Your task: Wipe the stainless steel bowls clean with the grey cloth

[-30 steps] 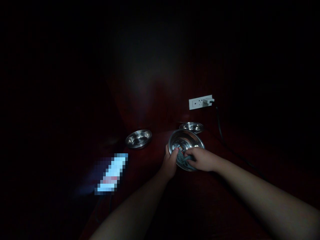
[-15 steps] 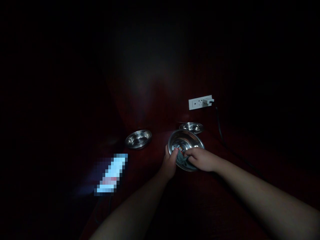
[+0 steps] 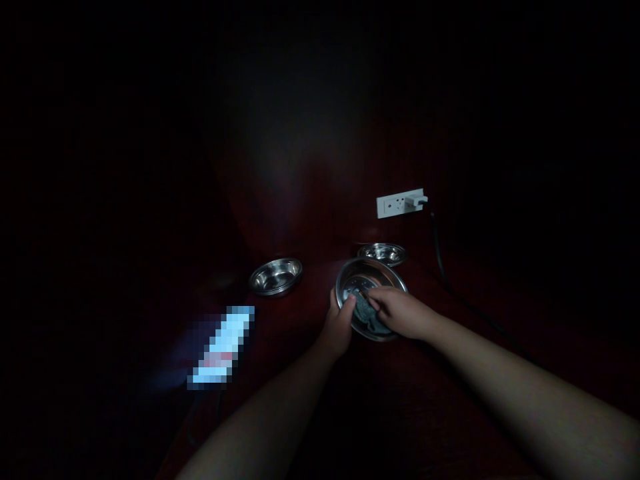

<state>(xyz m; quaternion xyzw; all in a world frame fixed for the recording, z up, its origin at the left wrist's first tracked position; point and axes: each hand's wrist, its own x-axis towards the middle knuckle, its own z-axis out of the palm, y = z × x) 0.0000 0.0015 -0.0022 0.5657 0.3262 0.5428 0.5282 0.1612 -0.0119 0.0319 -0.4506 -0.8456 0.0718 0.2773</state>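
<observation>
A shiny metal bowl [image 3: 367, 272] is tilted toward me between my two hands. My left hand [image 3: 340, 325] grips its left rim, the thumb over the inside edge. Inside the bowl lies a grey-green cloth [image 3: 366, 312], partly hidden by fingers. My right hand [image 3: 400, 310] reaches over the right rim with bent fingers pressed on the cloth. Directly behind stand other metal bowls [image 3: 384, 252], partly covered by the held one. Off to the left sits another shallow metal bowl [image 3: 276, 275].
A lit screen [image 3: 223, 350], blurred into blocks, lies at the left with a thin cable below it. A white wall socket [image 3: 397, 203] holds a white plug [image 3: 416, 199]; a dark cable [image 3: 439, 253] runs down to the right. The dark red surface is dimly lit.
My right hand's fingers have shifted slightly upward inside the bowl, and more of the cloth shows. The left hand and the bowl stay nearly in place.
</observation>
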